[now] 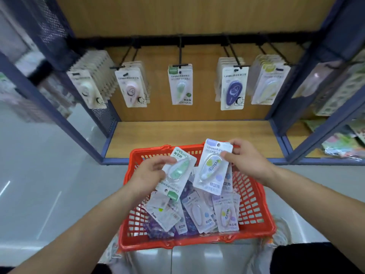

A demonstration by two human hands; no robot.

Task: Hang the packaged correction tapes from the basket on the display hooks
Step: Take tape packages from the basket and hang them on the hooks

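- Left grip [150, 175] pinches a green correction tape pack [178, 171], turned upside down, above the red basket [197, 242].
- Right grip [248, 161] is curled round a dotted pack [212, 167], upright, over the basket's far rim.
- Loose packs [225, 214] are heaped inside the basket.
- Display hooks [180, 56] beyond the basket carry packs.

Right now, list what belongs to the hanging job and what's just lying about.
Job: green pack in left hand, dotted pack in right hand, red basket, loose packs, display hooks.
Not: goods on the right-hand shelves, mesh side panel.
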